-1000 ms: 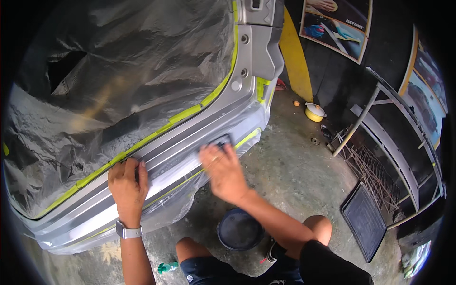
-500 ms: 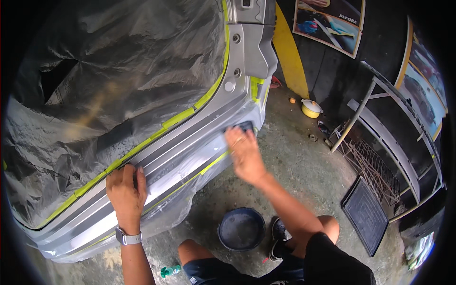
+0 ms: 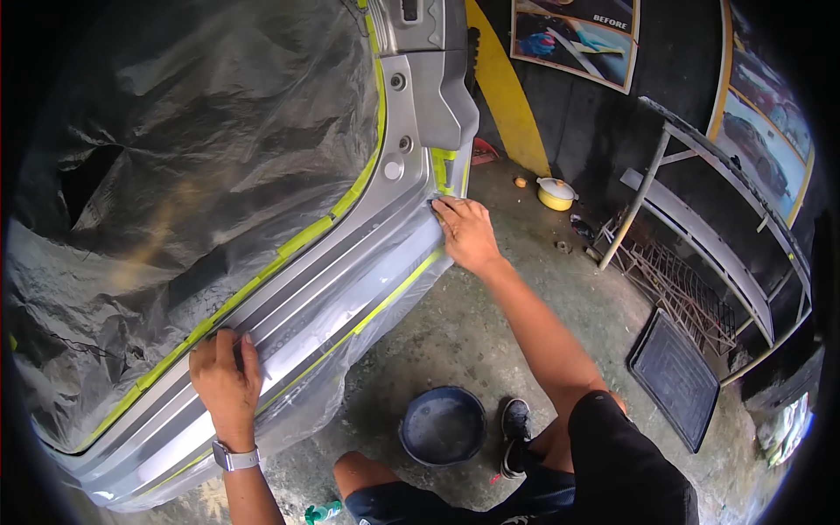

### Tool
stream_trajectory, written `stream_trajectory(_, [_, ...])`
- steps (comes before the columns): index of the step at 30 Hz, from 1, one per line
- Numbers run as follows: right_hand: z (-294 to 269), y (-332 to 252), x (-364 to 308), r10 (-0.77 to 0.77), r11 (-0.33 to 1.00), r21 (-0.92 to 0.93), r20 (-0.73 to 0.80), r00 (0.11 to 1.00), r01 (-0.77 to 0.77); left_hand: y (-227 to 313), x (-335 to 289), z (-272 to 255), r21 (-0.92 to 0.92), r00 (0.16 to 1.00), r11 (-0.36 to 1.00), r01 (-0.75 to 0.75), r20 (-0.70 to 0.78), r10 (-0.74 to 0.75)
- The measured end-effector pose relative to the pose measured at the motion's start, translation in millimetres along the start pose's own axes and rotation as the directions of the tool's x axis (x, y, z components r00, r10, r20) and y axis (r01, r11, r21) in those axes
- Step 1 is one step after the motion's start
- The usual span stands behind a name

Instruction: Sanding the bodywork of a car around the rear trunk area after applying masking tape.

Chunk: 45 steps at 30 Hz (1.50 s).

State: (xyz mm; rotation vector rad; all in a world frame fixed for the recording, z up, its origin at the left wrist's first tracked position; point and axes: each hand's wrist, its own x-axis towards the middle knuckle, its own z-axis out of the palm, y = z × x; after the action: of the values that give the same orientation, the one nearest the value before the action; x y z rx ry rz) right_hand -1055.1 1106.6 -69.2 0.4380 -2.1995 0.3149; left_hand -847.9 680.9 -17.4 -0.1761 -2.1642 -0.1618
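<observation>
A silver car door sill [image 3: 289,297] runs diagonally from lower left to upper centre, with a pale grey, wet-looking patch toward its outer corner. My left hand [image 3: 226,376] leans on the sill, fingers bent over its ridge and thumb apart, holding nothing. At the corner below the pillar, my right hand [image 3: 468,232] presses its closed fingers on the panel. The dark sandpaper under them is almost wholly hidden now. Yellow-green masking tape [image 3: 254,278] borders the sill, and clear plastic sheeting [image 3: 328,394] hangs from its outer side.
Dark-looking plastic film [image 3: 219,114] covers the door opening. A round bucket of cloudy water [image 3: 444,389] stands on the concrete between my legs. To the right are a metal rack [image 3: 643,206], a black tray [image 3: 674,381] and a yellow lidded pot [image 3: 555,199].
My right hand has slid up the panel toward the taped corner, and the dark sandpaper has gone from sight beneath it. My left hand keeps its place on the sill. The view has shifted slightly.
</observation>
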Motion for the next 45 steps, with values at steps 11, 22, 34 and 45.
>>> stream_trajectory(11, [-0.6,-3.3,46.3,0.221,0.965,-0.19,0.216,0.951,-0.181,-1.5,2.9,-1.7,-0.029,1.0,1.0,0.005,-0.009,-0.005])
stream_trajectory(22, [-8.4,-3.5,28.4,0.144,0.987,-0.1,0.191,0.971,-0.126,-0.1,3.9,-4.0,-0.031,1.0,0.999,-0.008,0.0,0.008])
stream_trajectory(34, [-0.4,-34.5,12.6,-0.058,0.997,-0.049,0.084,0.995,0.062,1.8,8.5,-2.0,-0.037,0.999,0.998,-0.042,-0.01,0.042])
stream_trajectory(45, [-17.5,-14.2,27.9,0.164,0.985,-0.073,0.178,0.97,-0.153,-1.4,3.5,-1.3,-0.074,1.0,0.997,0.013,-0.011,-0.014])
